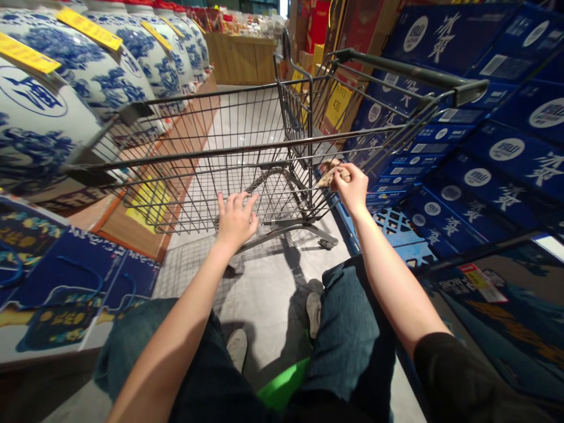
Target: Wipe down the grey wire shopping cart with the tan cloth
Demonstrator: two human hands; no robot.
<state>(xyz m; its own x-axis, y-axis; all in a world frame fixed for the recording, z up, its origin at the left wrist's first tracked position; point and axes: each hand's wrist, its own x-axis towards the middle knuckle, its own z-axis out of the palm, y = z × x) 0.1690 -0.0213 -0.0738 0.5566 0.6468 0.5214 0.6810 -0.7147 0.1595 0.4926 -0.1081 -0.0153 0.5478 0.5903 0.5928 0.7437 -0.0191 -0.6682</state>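
A dark metal shopping cart (pixel 229 150) stands sideways across the aisle before me, its handle (pixel 409 73) at the upper right. My left hand (pixel 235 220) is at the near side of its wire basket, fingers spread over the wires; it holds nothing. In my right hand (pixel 350 185) a crumpled brownish cloth (pixel 330 173) is pinched, close to the cart's wires near the handle end. Whether the cloth touches the wires I cannot tell. Part of the cloth is hidden behind my fingers.
Large blue-and-white porcelain jars (pixel 110 70) line a wooden platform (pixel 132 235) on the left. Blue cartons (pixel 493 153) are stacked on the right, by a blue plastic pallet (pixel 396 229). Blue gift bags (pixel 74 276) stand at the lower left. Something green (pixel 284 385) lies beneath me.
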